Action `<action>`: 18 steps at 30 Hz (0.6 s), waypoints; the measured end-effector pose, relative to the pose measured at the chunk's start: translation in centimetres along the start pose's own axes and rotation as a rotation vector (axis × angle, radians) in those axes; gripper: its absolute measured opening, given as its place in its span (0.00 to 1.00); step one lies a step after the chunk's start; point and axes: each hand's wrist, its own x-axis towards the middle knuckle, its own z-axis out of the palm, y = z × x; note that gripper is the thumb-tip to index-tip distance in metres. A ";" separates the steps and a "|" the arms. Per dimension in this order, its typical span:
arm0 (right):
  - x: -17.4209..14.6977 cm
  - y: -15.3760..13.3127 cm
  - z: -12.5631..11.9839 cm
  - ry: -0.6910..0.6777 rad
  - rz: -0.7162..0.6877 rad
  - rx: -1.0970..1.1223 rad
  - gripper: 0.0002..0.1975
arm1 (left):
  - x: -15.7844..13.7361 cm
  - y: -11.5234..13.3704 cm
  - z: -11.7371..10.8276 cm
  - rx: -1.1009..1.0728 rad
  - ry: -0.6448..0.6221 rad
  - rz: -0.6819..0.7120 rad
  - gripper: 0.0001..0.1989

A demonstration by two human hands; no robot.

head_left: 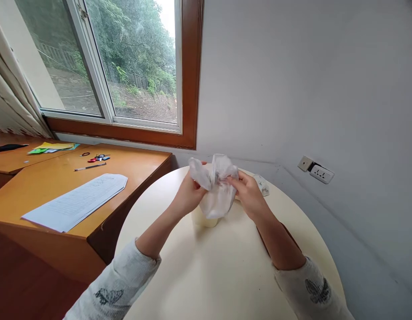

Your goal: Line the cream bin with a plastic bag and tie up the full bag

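Note:
A crumpled white plastic bag [219, 200] is held up between my two hands over the round table. On its left side, my left hand [190, 192] is closed on a gathered part of it. My right hand [248, 194] pinches the bag's right side. Thin plastic bunches together at the top, between the hands. Behind and below the bag, a pale yellowish container [199, 218] stands on the table, mostly hidden by the bag. What the bag contains, if anything, cannot be made out.
The cream round table [219, 275] stands against the wall. A clear plastic item [262, 185] lies beyond my right hand, and a brown flat object shows under my right forearm. At left, a wooden desk [142, 166] bears papers [79, 200], a pen [90, 166] and keys [101, 157].

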 end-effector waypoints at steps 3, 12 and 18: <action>0.2 0.8 -1.3 0.087 0.049 0.221 0.09 | -0.2 -0.4 -1.4 0.033 0.162 -0.038 0.28; -1.1 4.2 -6.3 0.299 0.261 0.460 0.08 | -3.7 -2.3 -6.4 -0.109 0.126 -0.294 0.29; -2.8 7.2 -9.1 0.343 0.320 0.330 0.09 | -7.6 -4.6 -8.6 -0.253 0.147 -0.406 0.07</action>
